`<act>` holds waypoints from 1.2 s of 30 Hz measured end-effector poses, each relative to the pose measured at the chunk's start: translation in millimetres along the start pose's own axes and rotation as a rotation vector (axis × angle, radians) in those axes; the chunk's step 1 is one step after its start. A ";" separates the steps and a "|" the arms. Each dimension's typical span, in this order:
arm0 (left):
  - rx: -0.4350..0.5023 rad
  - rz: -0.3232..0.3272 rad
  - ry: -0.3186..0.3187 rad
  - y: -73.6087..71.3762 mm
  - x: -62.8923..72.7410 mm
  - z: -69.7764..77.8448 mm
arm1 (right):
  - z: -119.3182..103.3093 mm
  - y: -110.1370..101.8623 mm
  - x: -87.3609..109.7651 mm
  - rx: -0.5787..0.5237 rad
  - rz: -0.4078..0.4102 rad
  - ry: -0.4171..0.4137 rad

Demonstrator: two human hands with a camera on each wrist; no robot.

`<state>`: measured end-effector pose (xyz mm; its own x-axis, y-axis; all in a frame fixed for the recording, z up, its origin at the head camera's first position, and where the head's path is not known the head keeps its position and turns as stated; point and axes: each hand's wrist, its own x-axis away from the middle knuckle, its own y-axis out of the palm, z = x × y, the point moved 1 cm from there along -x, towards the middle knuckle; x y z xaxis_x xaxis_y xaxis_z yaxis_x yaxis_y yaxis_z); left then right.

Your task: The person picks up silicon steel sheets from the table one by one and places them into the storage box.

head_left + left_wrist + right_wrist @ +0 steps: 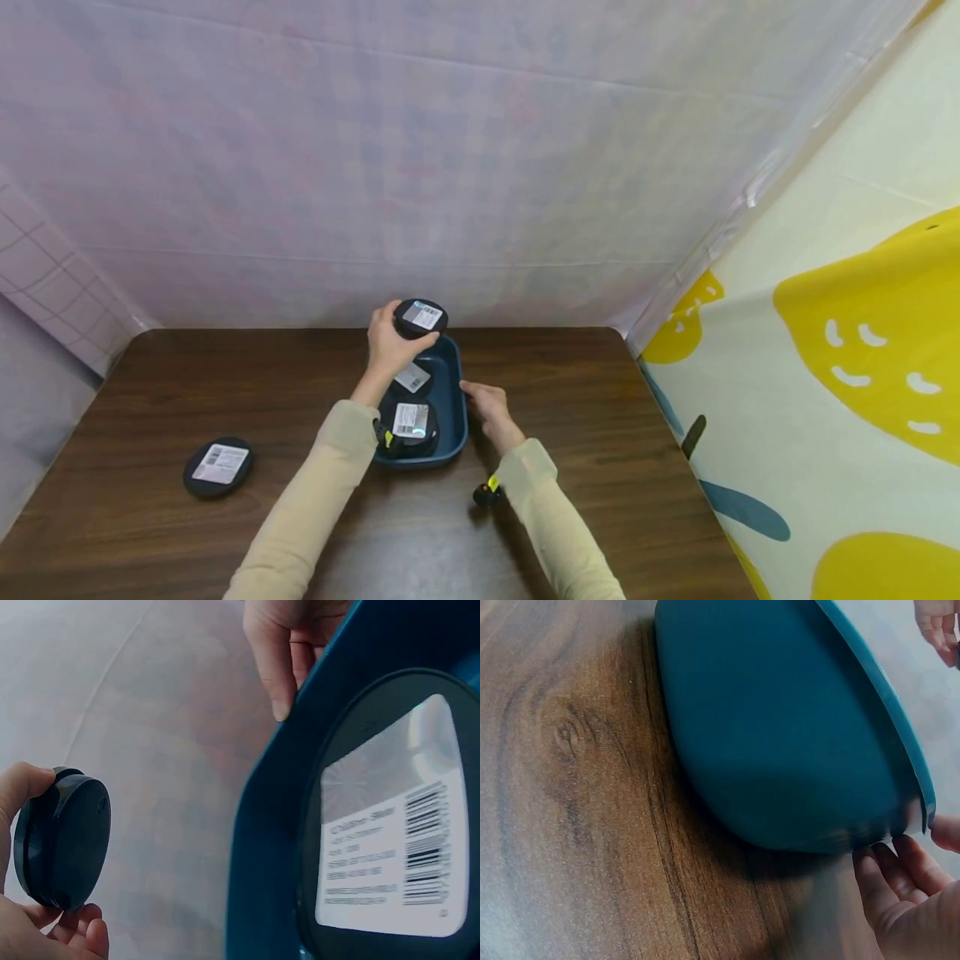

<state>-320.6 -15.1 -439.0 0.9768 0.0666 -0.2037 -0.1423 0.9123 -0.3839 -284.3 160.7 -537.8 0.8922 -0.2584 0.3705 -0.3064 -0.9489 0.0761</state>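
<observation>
Gripping a black disc (422,315) between thumb and fingers, the left hand (390,345) has its grip closed over the 12 o'clock end of a blue bin (448,404). The left wrist view shows that disc's stepped edge and plain dark face; the head view shows its pale barcode label. The right wrist view shows the bin's smooth outer wall, hidden from the head camera, with the right hand's (490,407) grip pinching the rim at 3 o'clock. Inside the bin, one labelled disc (411,421) sits toward 6 o'clock, and a second labelled disc (412,378) beyond it, partly covered. A lone disc (219,467) lies label up on the brown worktop (585,392), at 8 o'clock from the bin.
</observation>
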 end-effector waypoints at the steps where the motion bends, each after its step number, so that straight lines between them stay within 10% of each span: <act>1: -0.005 -0.002 -0.004 0.2 0.4 -1.6 | 0.1 0.0 0.2 -0.001 -0.001 -0.002; 36: -0.270 -0.213 -0.111 8.1 5.0 -38.7 | 0.8 0.7 -2.7 0.003 -0.012 0.002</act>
<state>-323.0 -23.1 -478.0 0.9984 -0.0560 -0.0001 0.0433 0.7719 -0.6343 -286.6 160.6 -539.6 0.8952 -0.2467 0.3713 -0.2945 -0.9525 0.0774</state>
